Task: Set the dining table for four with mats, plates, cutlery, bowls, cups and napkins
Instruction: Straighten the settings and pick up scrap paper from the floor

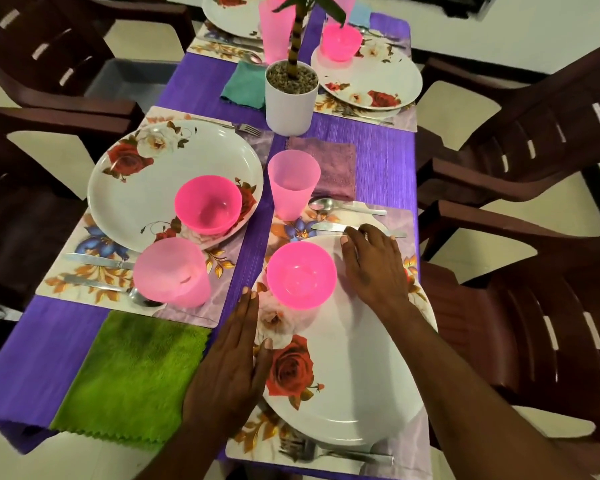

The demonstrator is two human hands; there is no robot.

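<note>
My left hand (231, 362) lies flat with straight fingers against the left rim of the near white rose plate (354, 386). My right hand (371, 268) rests on that plate's far rim, fingers lightly bent, beside a knife (329, 227). A pink bowl (301, 274) sits on the plate between my hands. The plate lies on a floral mat (420, 441) with a fork (326, 452) at its near edge, a spoon (340, 204) and a pink cup (293, 183) at its far edge. A purple napkin (326, 168) lies beyond.
The left setting has a plate (146, 192), bowl (208, 205), cup (171, 271) and green napkin (129, 375). A white potted plant (291, 95) stands mid-table on the purple cloth (385, 154). Two far settings lie behind. Dark brown chairs (534, 341) flank both sides.
</note>
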